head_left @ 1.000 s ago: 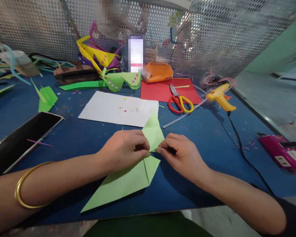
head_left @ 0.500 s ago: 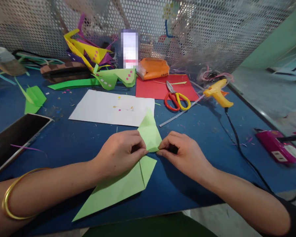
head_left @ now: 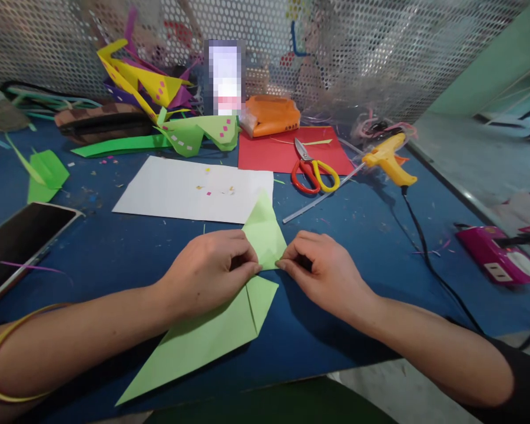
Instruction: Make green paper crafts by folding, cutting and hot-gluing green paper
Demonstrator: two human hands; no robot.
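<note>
A folded sheet of light green paper [head_left: 216, 347] lies slantwise on the blue table, its long tip reaching toward the front edge. Its upper part stands as a pointed flap that overlaps the white sheet [head_left: 168, 188]. My left hand [head_left: 212, 271] pinches the flap's lower left edge between thumb and fingers, and its wrist hides part of the paper. At the flap's lower right corner, my right hand [head_left: 322, 265] is pinched on the same paper. The crease between the hands is partly covered by my left fingertips.
Scissors [head_left: 307, 171] lie on red paper [head_left: 265, 153], beside a yellow glue gun [head_left: 391, 159] with its cord trailing right. A magenta power strip [head_left: 497, 256] is at right, a dark phone [head_left: 26, 247] at left. Folded paper shapes [head_left: 189, 132] and an orange packet [head_left: 271, 115] line the back.
The view has shifted slightly, so most things sit a little further left and higher. My right fingertips have pressed the flap's lower right corner flatter. Both hands keep their pinch.
</note>
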